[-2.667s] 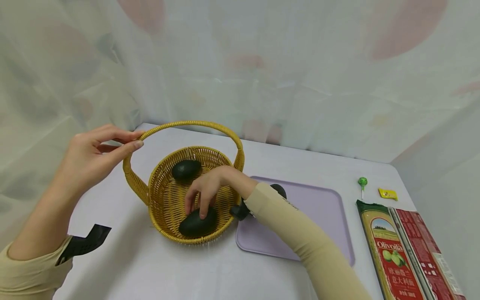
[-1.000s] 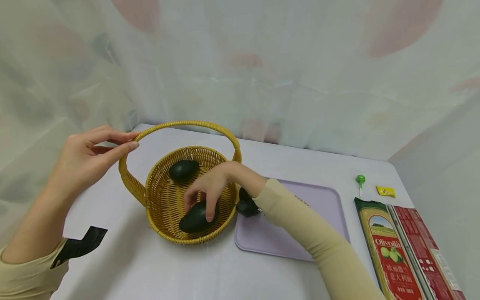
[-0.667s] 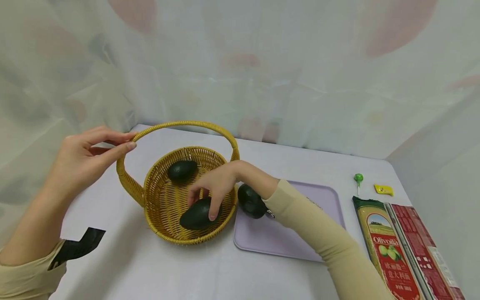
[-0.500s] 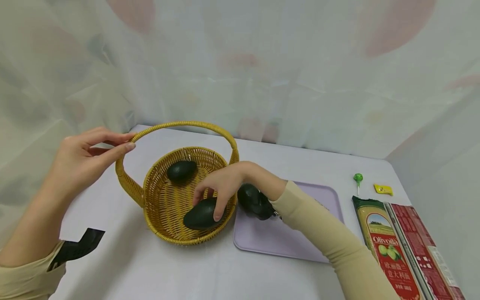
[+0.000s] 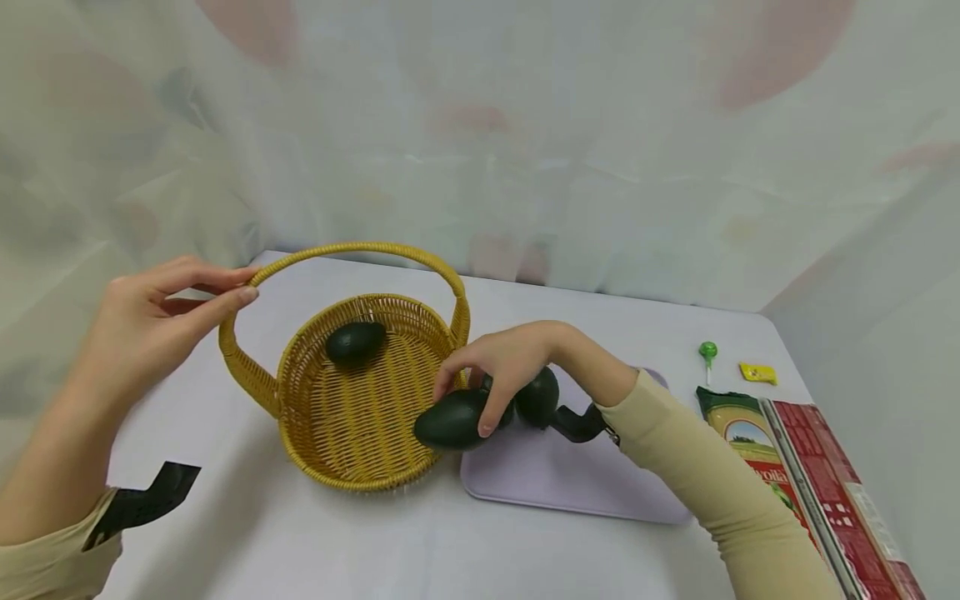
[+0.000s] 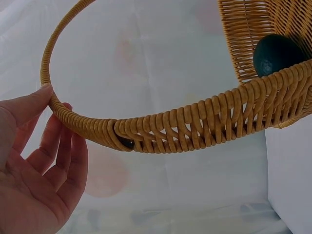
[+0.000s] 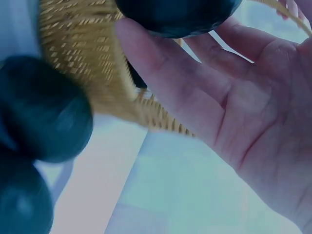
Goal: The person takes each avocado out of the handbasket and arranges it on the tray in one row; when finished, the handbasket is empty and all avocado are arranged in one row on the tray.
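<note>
Seen from the head camera, with 12 o'clock on the far side, the right hand (image 5: pixel 504 364) holds a dark avocado (image 5: pixel 450 421) between thumb and curled fingers; it appears raised over the rim of the basket (image 5: pixel 367 400) at about 4 o'clock, narrow tip toward the weave, thicker end toward the lilac tray (image 5: pixel 555 483). The left hand (image 5: pixel 153 308) pinches the handle (image 5: pixel 352 247) at the basket's 10 o'clock between thumb and fingertips. It would be wise to keep that pinch steady so the basket neither tips nor slides, and to grip the smooth fruit securely, high enough that it does not catch the rim. A tray avocado (image 5: pixel 542 396) sits near the tray's 10 o'clock, and the right wrist view shows a second one (image 7: pixel 22 200) next to it, so a low pass could set them rolling. Another fruit (image 5: pixel 354 343) lies inside the basket at 11 o'clock. The handle's 2 o'clock foot stands near the right knuckles. The tray's 6 o'clock strip, inside its raised edge, looks roomiest; the sleeve (image 5: pixel 720 479) hides part of its 4 o'clock corner. Beyond the tray, toward 3 o'clock, lie a pasta bag (image 5: pixel 738 425) and a red pack (image 5: pixel 813 450); a lollipop (image 5: pixel 708 351) and candy (image 5: pixel 757 373) are at 2. The tabletop (image 5: pixel 337 542) ends at a hanging sheet (image 5: pixel 450 167) at 12.
</note>
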{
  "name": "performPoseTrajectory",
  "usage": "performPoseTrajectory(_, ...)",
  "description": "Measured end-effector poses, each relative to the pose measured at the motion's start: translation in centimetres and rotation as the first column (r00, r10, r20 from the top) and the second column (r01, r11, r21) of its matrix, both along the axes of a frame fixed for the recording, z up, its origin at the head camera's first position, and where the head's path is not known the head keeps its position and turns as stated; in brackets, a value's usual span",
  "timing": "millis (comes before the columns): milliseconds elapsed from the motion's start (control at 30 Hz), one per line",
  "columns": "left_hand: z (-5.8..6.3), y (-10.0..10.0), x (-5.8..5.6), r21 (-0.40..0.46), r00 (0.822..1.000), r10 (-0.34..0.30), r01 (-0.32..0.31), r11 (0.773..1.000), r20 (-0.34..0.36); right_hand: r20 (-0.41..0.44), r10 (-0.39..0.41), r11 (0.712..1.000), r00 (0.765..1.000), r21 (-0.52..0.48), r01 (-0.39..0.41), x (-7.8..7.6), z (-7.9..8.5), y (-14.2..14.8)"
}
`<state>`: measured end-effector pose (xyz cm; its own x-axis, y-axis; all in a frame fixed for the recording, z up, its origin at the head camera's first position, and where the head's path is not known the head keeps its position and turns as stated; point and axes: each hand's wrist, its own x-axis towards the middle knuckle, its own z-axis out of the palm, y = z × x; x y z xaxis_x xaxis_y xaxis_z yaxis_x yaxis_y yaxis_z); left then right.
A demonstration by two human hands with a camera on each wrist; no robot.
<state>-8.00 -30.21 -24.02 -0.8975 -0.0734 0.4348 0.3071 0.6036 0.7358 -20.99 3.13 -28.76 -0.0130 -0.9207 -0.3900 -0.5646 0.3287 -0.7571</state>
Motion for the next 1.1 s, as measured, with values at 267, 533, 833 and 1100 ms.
performPoseTrajectory(267,-0.1,-0.2,0.1,0.011,1.0,0.006,-0.005,1.0,-0.01,0.035,-0.05,0.998,0.998,-0.035,0.052,-0.8,-1.0,3.5)
performPoseTrajectory(533,-0.1,-0.3,0.2,0.008,1.0,0.018,-0.018,1.0,0.01,0.034,-0.159,0.987,0.987,0.019,0.158,-1.0,-1.7,6.8)
performPoseTrajectory(833,-0.2,-0.2,0.1,0.015,1.0,0.012,-0.011,1.0,-0.019,0.084,-0.243,0.97,0.966,0.005,0.243,-1.0,-3.1,10.2)
performPoseTrajectory(1100,-0.3,-0.2,0.0,0.036,1.0,0.002,-0.002,0.999,-0.006,0.096,-0.331,0.944,0.939,0.018,0.33,-0.7,-5.1,13.6)
